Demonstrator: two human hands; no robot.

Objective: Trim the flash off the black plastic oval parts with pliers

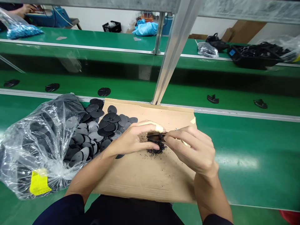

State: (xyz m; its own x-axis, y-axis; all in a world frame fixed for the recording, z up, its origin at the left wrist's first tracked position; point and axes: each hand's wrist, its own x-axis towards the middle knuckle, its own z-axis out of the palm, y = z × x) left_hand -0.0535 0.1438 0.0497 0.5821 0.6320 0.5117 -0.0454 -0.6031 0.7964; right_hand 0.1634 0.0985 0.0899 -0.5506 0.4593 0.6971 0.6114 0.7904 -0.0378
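My left hand [133,139] grips a black plastic disc [154,136] edge-on, fingers curled round it, with a pale cot on one fingertip. My right hand [192,148] is pinched at the disc's right edge; a thin pale tool seems to poke out of its fingers, too small to name. Both hands hover over a sheet of cardboard [150,175]. A small heap of black shavings [156,147] lies on the cardboard right under the disc. A pile of loose black discs [103,126] spreads to the left of my left hand.
A clear plastic bag of black discs [39,150] with a yellow label lies at left. Single black parts [104,91] ride the green conveyor belt beyond. A metal post [173,53] rises behind the cardboard. A black tray of parts [255,56] stands far right.
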